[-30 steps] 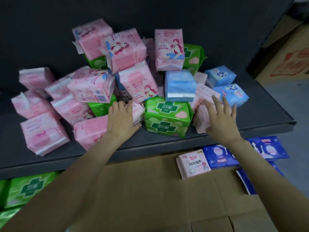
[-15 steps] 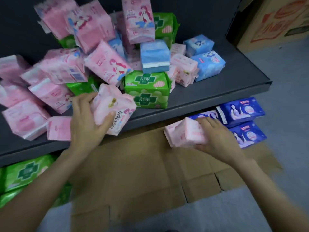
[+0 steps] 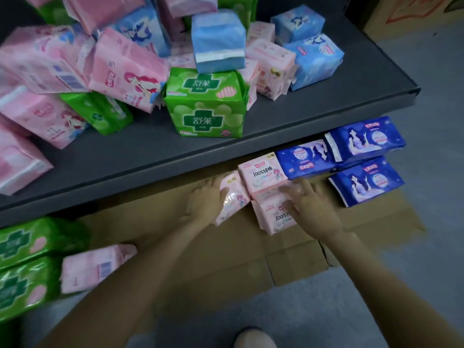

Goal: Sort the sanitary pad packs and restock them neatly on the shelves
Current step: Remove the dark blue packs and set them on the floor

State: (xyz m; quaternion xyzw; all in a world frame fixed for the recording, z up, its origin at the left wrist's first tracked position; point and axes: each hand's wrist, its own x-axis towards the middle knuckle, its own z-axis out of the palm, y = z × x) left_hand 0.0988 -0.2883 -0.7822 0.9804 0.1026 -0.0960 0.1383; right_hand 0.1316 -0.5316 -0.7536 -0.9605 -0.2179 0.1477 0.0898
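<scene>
Head view: my left hand (image 3: pixel 206 204) is gripping a glossy pink pack (image 3: pixel 232 198), my right hand (image 3: pixel 310 208) is pressing fingers on a soft pack (image 3: pixel 272 217) reading "100%", both lying on flattened cardboard (image 3: pixel 226 247) under the grey shelf (image 3: pixel 326 106).

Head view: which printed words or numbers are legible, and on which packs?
"舒莱": upright green pack, twice, in its cross marks.
"100%纯棉": pale pink pack on the cardboard.
"100%", remainder covered: pink pack under the right hand.
Other print: blurred.
</scene>
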